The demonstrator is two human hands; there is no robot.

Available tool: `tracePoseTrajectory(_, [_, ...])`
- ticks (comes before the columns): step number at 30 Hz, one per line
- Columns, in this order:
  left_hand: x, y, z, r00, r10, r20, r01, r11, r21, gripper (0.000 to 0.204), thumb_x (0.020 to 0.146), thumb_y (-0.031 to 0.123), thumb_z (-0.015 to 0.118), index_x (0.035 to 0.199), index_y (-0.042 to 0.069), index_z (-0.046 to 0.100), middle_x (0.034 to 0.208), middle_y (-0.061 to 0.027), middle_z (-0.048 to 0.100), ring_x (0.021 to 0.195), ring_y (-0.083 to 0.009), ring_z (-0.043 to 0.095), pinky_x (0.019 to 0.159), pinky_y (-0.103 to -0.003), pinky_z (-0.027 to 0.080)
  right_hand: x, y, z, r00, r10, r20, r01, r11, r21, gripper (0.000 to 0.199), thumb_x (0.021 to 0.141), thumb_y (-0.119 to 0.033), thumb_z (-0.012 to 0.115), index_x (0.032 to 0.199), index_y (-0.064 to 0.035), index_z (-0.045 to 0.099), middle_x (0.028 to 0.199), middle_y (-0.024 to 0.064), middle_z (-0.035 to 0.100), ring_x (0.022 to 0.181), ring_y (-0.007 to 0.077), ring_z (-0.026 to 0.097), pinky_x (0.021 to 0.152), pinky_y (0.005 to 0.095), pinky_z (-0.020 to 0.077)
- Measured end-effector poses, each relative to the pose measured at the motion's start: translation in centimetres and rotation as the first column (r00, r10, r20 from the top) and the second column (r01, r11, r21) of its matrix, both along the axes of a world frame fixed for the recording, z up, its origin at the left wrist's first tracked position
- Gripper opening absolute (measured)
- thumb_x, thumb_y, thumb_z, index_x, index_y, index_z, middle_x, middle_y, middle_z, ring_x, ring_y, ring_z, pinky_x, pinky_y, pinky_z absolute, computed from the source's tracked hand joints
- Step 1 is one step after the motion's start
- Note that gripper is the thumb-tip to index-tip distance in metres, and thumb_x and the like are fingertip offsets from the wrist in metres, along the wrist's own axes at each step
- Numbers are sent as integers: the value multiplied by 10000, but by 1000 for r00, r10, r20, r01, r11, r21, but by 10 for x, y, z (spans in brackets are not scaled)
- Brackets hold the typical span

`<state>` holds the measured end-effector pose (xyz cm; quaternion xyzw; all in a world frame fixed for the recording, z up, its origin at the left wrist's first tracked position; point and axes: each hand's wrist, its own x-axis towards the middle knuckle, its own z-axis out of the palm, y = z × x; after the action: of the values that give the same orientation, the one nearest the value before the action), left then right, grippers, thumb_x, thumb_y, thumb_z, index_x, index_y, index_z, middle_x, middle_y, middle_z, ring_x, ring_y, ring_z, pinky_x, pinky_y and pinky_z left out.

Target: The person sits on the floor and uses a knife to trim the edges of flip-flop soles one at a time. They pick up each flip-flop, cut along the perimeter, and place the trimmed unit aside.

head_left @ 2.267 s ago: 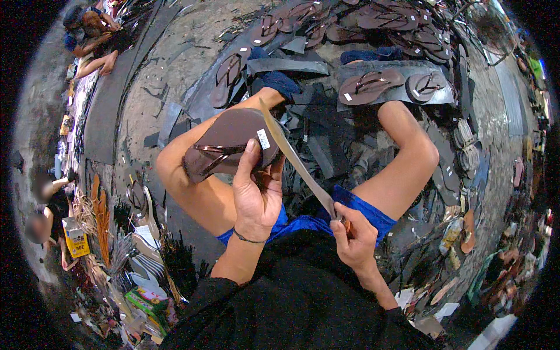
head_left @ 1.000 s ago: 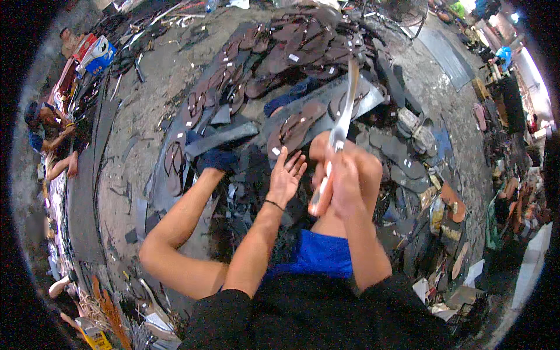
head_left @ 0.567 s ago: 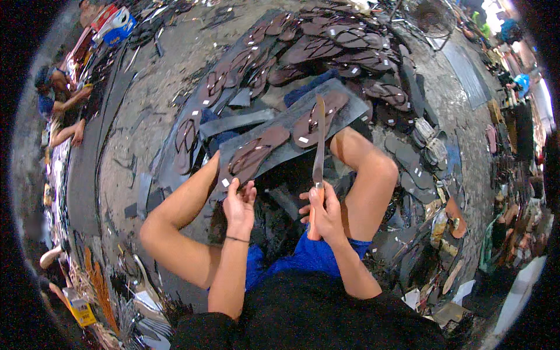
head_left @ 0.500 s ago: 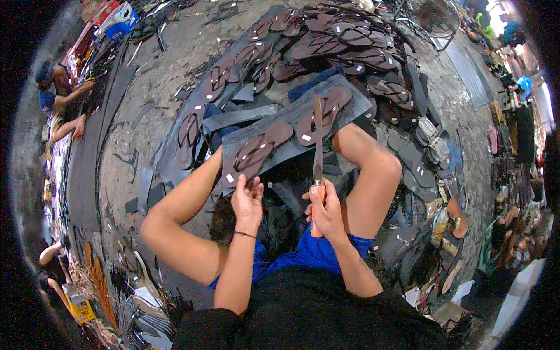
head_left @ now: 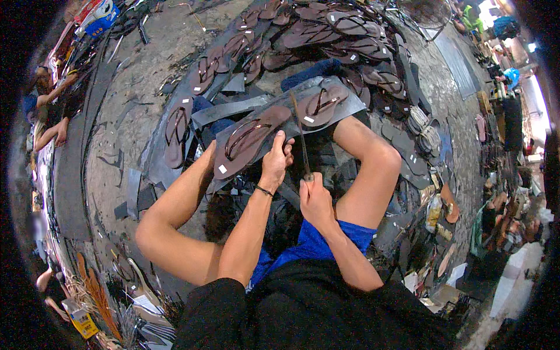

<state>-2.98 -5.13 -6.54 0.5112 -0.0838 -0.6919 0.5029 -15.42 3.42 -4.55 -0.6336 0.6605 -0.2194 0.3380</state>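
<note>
I sit on the ground with my knees up. My left hand grips the edge of a dark brown flip-flop sandal that lies tilted over a grey rubber sheet. My right hand is closed around the handle of a long narrow knife, whose blade points up and away between the held sandal and a second brown sandal on the sheet.
Several more brown sandals lie in rows on the concrete floor ahead, one to the left. Black rubber strips and offcuts surround my legs. Another person sits at far left. Clutter lines the right side.
My left hand let go of one sandal, was empty for a moment, and now grips a sandal on the sheet. The knife stays upright in my right hand. My view has tilted.
</note>
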Motion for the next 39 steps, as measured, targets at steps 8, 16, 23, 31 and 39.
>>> tracePoseTrajectory(8, [8, 1, -10, 986, 5, -169, -19, 996, -83, 456, 939, 448, 499, 937, -3, 569, 594, 62, 334, 523, -57, 304, 496, -213, 293, 18, -58, -25, 990, 61, -126, -69, 996, -57, 226, 890, -154, 532, 1002, 38, 492, 824, 280, 614, 811, 458, 602, 671, 517, 487])
tracePoseTrajectory(16, [32, 49, 56, 994, -100, 52, 107, 981, -164, 330, 916, 350, 546, 930, 22, 580, 640, 13, 479, 591, -92, 449, 574, -220, 372, 31, -150, -113, 601, -228, 766, 15, 961, 275, 270, 880, -214, 531, 1002, 13, 610, 901, 152, 662, 833, 332, 631, 735, 407, 506])
tracePoseTrajectory(23, [127, 122, 95, 905, 211, 368, -67, 928, -366, 414, 717, 6, 604, 1119, -16, 508, 1049, -88, 598, 940, -194, 583, 867, -323, 458, 79, -112, -68, 109, -445, 889, -461, 770, 442, 309, 867, -261, 560, 1067, -31, 615, 968, 59, 654, 830, 195, 627, 746, 336, 506])
tracePoseTrajectory(31, [66, 169, 64, 350, 446, 824, -82, 891, -448, 417, 812, 48, 641, 1211, 7, 525, 1157, -112, 604, 1012, -249, 603, 916, -359, 477, 65, -62, 66, 321, -33, 946, -553, 805, 216, 354, 771, -131, 699, 1076, -26, 552, 914, 46, 643, 764, 122, 609, 707, 279, 497])
tracePoseTrajectory(39, [36, 139, 107, 709, 563, 425, -327, 796, -509, 261, 898, 71, 596, 1143, -9, 562, 1084, -64, 613, 972, -170, 587, 897, -324, 476, 48, -56, 100, 767, 576, 282, -485, 809, -331, 297, 807, -128, 643, 1057, -3, 544, 833, 83, 581, 769, 159, 514, 732, 329, 453])
